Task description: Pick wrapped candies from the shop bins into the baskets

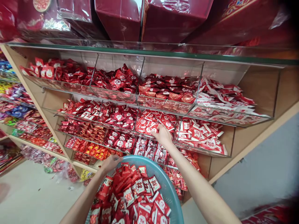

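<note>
My left hand [111, 163] is closed on the rim of a blue-green plastic basket [174, 186], at its far left side. Small red and white wrapped packets [140, 186], candy-like in look, fill much of the basket. Further up, my right hand [164, 136] reaches over the clear front of a shelf compartment. Its thumb and forefinger are apart, at the red packets [148, 122] with white printing heaped there. The other fingertips are partly hidden, and no packet shows lifted in them.
Clear dividers split the wooden shelf unit [54, 137] into bins of red packets [167, 85]. Large dark red boxes [119, 18] stand on the glass top [149, 51]. Colourful sweets [16, 93] fill shelves at left. A grey wall [261, 161] borders the right.
</note>
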A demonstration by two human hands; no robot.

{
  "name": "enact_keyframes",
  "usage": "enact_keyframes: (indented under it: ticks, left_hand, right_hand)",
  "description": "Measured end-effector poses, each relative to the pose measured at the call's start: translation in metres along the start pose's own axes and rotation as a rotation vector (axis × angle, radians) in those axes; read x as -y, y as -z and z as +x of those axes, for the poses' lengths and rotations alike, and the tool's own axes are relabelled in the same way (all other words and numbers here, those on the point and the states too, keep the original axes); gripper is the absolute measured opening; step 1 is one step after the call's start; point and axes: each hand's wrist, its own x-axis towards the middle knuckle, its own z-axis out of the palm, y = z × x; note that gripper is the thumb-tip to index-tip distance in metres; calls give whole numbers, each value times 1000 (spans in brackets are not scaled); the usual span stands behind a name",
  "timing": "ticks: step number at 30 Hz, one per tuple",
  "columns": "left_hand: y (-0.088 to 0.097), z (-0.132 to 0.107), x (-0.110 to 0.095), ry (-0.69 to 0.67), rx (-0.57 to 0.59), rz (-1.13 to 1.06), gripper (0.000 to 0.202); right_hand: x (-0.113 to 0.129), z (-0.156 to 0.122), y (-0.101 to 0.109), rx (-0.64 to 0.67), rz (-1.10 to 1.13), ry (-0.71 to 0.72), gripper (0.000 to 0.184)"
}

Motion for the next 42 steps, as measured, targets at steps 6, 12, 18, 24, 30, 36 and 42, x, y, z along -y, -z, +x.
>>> enact_keyframes:
  ticks: [6, 12, 18, 24, 30, 36, 42]
  left_hand:
    - [-1, 3, -1, -32, -1, 32, 46]
    - [-1, 7, 1, -41, 4, 64, 47]
    - [-2, 9, -3, -58, 14, 31, 48]
    - [-5, 10, -5, -89, 22, 4, 48]
    - [-5, 7, -7, -90, 47, 7, 50]
    - [-4, 4, -7, -73, 43, 24, 50]
    - [-7, 7, -3, -47, 21, 24, 48]
  right_hand:
    - [-10, -1, 2, -157, 467, 55, 23]
    - [-34, -68, 31, 303, 867, 113, 30]
    - [-79, -146, 21, 895, 851, -23, 31]
    - [-93, -174, 9, 1161, 822, -31, 32]
    - [-94, -188, 2, 1256, 768, 16, 25]
    - [-87, -195, -2, 1184, 657, 183, 17]
    - [-85, -200, -9, 1258, 691, 40, 19]
